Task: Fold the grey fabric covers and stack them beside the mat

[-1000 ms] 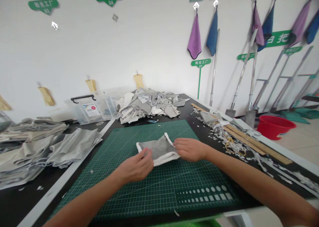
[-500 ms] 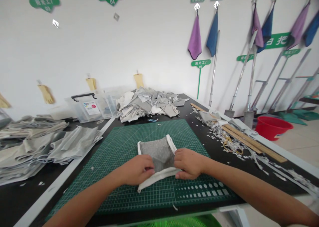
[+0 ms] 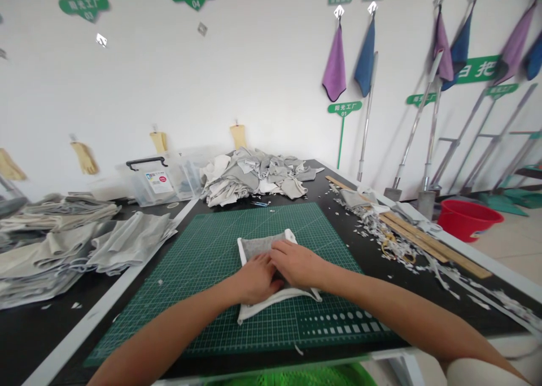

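A small grey cloth piece (image 3: 259, 246) with rolled white edges lies on the green cutting mat (image 3: 203, 273). My left hand (image 3: 256, 280) is over its middle, fingers bent onto the fabric and thumb tucked under. Close against it, my right hand (image 3: 296, 264) has its curled fingers on the cloth too, the fingertips meeting those of the left. Both hands appear closed on the fabric, though they hide its centre. The white lower edge bows out below the hands, and the upper corners stick up slightly.
Behind the mat rises a heap of grey and white cloth scraps (image 3: 258, 177). Folded cloth stacks (image 3: 51, 250) lie left, near a clear plastic box (image 3: 148, 188). On the right are wooden strips (image 3: 417, 236) and white shreds (image 3: 381, 233). A red bucket (image 3: 466, 219) stands beyond the table.
My hands have come together over the middle of the cloth; the right hand moved left from the right edge. The view has shifted slightly.
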Tool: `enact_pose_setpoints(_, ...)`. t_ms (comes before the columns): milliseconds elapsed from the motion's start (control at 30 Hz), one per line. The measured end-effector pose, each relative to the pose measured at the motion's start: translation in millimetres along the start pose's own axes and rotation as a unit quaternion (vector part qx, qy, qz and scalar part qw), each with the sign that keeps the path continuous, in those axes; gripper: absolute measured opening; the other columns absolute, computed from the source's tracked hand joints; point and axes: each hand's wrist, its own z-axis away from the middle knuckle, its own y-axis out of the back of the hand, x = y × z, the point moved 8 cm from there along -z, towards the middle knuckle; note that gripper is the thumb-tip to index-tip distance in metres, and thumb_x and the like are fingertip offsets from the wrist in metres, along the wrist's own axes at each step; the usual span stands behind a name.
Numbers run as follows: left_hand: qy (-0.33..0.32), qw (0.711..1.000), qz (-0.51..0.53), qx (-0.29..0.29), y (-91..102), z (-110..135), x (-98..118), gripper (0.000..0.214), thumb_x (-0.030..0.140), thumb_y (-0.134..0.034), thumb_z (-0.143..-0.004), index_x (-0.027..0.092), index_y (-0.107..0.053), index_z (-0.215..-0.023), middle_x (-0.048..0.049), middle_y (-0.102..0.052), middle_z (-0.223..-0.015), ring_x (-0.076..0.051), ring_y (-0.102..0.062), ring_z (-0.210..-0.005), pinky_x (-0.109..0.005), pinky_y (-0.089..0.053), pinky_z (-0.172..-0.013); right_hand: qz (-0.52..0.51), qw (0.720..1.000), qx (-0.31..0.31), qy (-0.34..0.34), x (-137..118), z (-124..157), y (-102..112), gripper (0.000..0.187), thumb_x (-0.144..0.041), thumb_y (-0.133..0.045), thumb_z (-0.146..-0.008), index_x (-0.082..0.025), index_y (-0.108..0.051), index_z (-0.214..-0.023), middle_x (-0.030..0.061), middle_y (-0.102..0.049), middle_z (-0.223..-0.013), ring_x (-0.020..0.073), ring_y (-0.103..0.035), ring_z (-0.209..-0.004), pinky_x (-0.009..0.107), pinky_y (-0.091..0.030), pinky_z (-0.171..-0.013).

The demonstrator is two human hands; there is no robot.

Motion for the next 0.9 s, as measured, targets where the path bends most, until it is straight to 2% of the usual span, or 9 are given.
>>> enact_pose_setpoints(67, -0.033, 0.999, -0.01, -0.019, -4.3, -1.1, 8.9, 0.051, 0.047, -0.039, -0.086, 0.018, -0.045, -0.128, -0.0107, -0.048, -0.13, -0.027, -0.04, -0.121, -0.042, -0.026, -0.106, -0.06, 0.998, 0.031, -0.016, -0.7, -5.9, 2.9, 0.029, -0.023, -0.038, -0.09, -0.009, -0.055, -0.108, 0.0164, -0.048, -0.127, 0.0231, -0.043, -0.118, 0.036, -0.037, -0.096)
enact_pose_setpoints(133, -0.065, 0.996, -0.021, -0.048, -9.8, -1.2, 15.7, 0.053, 0.048, -0.031, -0.089, 0.02, -0.042, -0.133, -0.0094, -0.044, -0.136, -0.027, -0.037, -0.125, -0.041, -0.022, -0.107, -0.124, 0.991, 0.035, -0.039, 1.8, -10.6, -0.7, 0.035, -0.029, -0.041, -0.089, -0.009, -0.051, -0.116, 0.0167, -0.038, -0.138, 0.0233, -0.036, -0.125, 0.035, -0.034, -0.101)
enact_pose_setpoints(300, -0.062, 0.991, -0.033, -0.112, -23.9, -0.2, 12.4, 0.059, 0.051, -0.02, -0.091, 0.02, -0.032, -0.14, -0.0081, -0.034, -0.143, -0.027, -0.03, -0.13, -0.043, -0.014, -0.109, -0.206, 0.976, -0.027, -0.065, 16.7, -14.2, -31.9, 0.055, -0.046, -0.042, -0.088, -0.013, -0.04, -0.131, 0.0159, -0.029, -0.144, 0.0265, -0.032, -0.13, 0.042, -0.029, -0.104)
enact_pose_setpoints(400, -0.034, 0.991, -0.027, -0.125, -28.3, -0.7, 7.1, 0.063, 0.055, -0.019, -0.089, 0.02, -0.029, -0.141, -0.0101, -0.032, -0.144, -0.029, -0.028, -0.132, -0.048, -0.012, -0.109, -0.179, 0.977, -0.061, -0.102, 32.8, -12.0, -53.3, 0.065, -0.055, -0.033, -0.088, -0.009, -0.037, -0.134, 0.0199, -0.027, -0.144, 0.0312, -0.027, -0.132, 0.049, -0.026, -0.103)
enact_pose_setpoints(533, 0.028, 0.992, -0.008, -0.125, -28.8, -0.3, -1.8, 0.072, 0.063, -0.019, -0.085, 0.02, -0.024, -0.143, -0.0123, -0.027, -0.146, -0.033, -0.024, -0.133, -0.055, -0.012, -0.107, -0.117, 0.982, -0.07, -0.129, 41.8, -11.2, -66.3, 0.067, -0.053, -0.021, -0.091, -0.002, -0.039, -0.131, 0.0251, -0.036, -0.138, 0.0314, -0.028, -0.131, 0.049, -0.025, -0.104)
enact_pose_setpoints(633, 0.07, 0.99, -0.004, -0.119, -28.5, 1.4, -10.7, 0.079, 0.068, -0.021, -0.081, 0.02, -0.017, -0.144, -0.014, -0.022, -0.147, -0.035, -0.017, -0.135, -0.059, -0.012, -0.105, -0.06, 0.987, -0.052, -0.14, 42.1, -10.9, -65.7, 0.062, -0.048, -0.019, -0.093, -0.002, -0.045, -0.126, 0.0247, -0.04, -0.135, 0.0296, -0.032, -0.13, 0.048, -0.023, -0.104)
enact_pose_setpoints(767, 0.097, 0.987, -0.013, -0.129, -31.3, 3.7, -21.6, 0.082, 0.071, -0.022, -0.079, 0.021, -0.017, -0.144, -0.0123, -0.016, -0.149, -0.037, -0.007, -0.136, -0.059, -0.013, -0.104, 0.01, 0.989, -0.026, -0.146, 43.7, -6.3, -62.2, 0.056, -0.041, -0.019, -0.095, -0.004, -0.049, -0.123, 0.0212, -0.043, -0.135, 0.0271, -0.033, -0.129, 0.045, -0.02, -0.106)
enact_pose_setpoints(900, 0.093, 0.99, -0.035, -0.105, -26.3, 2.6, -27.9, 0.073, 0.065, -0.025, -0.083, 0.022, -0.021, -0.143, -0.0126, -0.009, -0.151, -0.037, -0.012, -0.135, -0.055, -0.02, -0.104, 0.056, 0.985, 0.003, -0.164, 50.9, 1.4, -57.4, 0.051, -0.035, -0.024, -0.094, -0.002, -0.044, -0.128, 0.021, -0.039, -0.137, 0.0268, -0.033, -0.128, 0.041, -0.024, -0.105)
